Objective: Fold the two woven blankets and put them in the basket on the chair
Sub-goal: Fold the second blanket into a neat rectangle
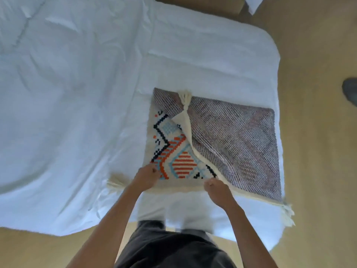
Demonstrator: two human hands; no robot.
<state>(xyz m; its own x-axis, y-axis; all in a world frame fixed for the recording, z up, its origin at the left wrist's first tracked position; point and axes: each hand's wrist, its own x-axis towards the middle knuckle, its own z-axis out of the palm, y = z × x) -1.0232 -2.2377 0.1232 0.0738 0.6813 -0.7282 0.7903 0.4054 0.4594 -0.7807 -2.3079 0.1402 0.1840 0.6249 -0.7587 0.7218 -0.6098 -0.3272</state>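
Observation:
A woven blanket [231, 140] lies on the near right corner of the bed. Its cream face carries an orange, light-blue and navy pattern [173, 151]. The right part is turned over diagonally and shows the greyish back, with a cream tassel [185, 99] at the top corner. My left hand [145, 176] is closed on the near edge at the left. My right hand [217, 189] is closed on the folded cream edge at the right. More tassels hang at the near left [115, 182] and near right [288, 214]. No second blanket, basket or chair is in view.
The bed with its white duvet [77, 93] fills the left and centre. Tan carpet [318, 132] runs along the right and near sides. A dark object [350, 91] sits at the right edge. A white pillow corner [254, 4] shows top right.

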